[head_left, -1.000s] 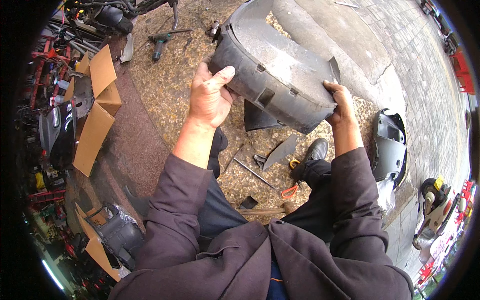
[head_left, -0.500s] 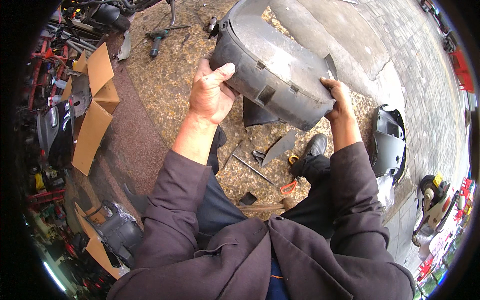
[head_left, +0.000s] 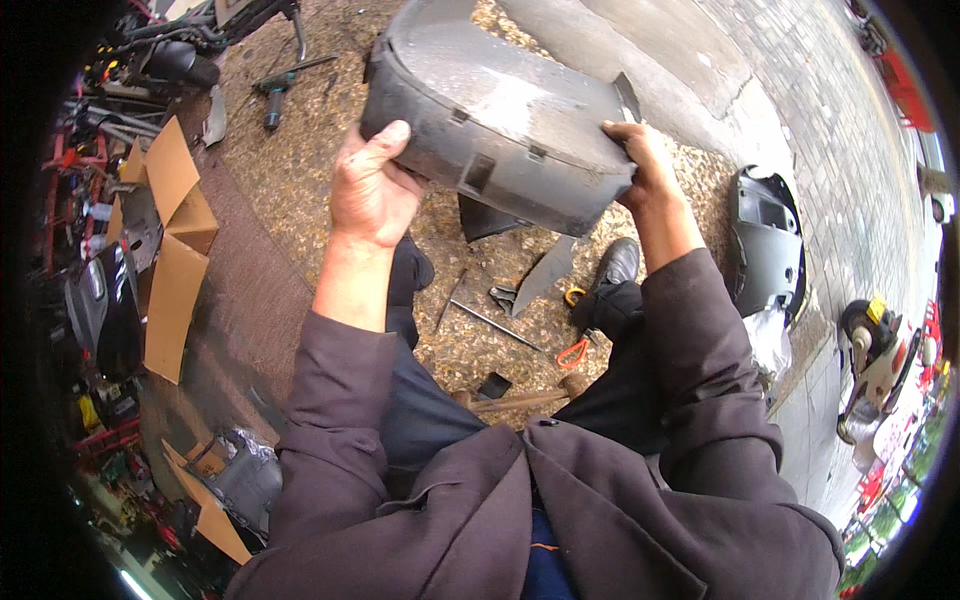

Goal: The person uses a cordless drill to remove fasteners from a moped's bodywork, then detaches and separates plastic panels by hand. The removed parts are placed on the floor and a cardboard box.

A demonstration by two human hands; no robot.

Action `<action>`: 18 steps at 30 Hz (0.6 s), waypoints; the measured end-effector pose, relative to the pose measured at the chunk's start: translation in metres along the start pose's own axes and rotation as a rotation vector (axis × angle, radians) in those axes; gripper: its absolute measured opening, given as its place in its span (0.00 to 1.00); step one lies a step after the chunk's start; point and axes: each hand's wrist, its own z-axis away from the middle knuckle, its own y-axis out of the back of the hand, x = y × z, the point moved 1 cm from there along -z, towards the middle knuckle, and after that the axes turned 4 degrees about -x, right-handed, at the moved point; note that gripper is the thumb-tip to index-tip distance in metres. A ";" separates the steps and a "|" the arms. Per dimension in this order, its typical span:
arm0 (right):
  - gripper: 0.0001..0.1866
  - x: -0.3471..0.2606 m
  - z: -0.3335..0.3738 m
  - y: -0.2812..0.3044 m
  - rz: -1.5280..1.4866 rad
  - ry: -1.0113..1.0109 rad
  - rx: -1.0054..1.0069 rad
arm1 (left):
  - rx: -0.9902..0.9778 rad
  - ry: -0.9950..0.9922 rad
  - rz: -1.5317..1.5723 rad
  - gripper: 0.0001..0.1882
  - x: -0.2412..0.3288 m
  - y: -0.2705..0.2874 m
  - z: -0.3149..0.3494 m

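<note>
Logging one grey plastic cover [head_left: 500, 105]: I see left hand [head_left: 372, 192] and right hand [head_left: 648, 168] pinching opposite ends; view swung, hold unchanged, work seemingly no further along.

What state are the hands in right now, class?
Left hand: closed on the left end of the plastic cover.
Right hand: closed on its right end.

An open cardboard box [head_left: 178, 290] sits left, near a power drill [head_left: 273, 104].

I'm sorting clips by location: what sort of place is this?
Probably an outdoor vehicle repair spot, given the curved plastic panel being held, the power drill on the ground, and the grey panel at right.
</note>
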 end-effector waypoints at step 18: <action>0.09 0.000 -0.002 -0.005 -0.160 0.024 -0.177 | 0.115 0.100 0.183 0.21 -0.016 0.010 -0.010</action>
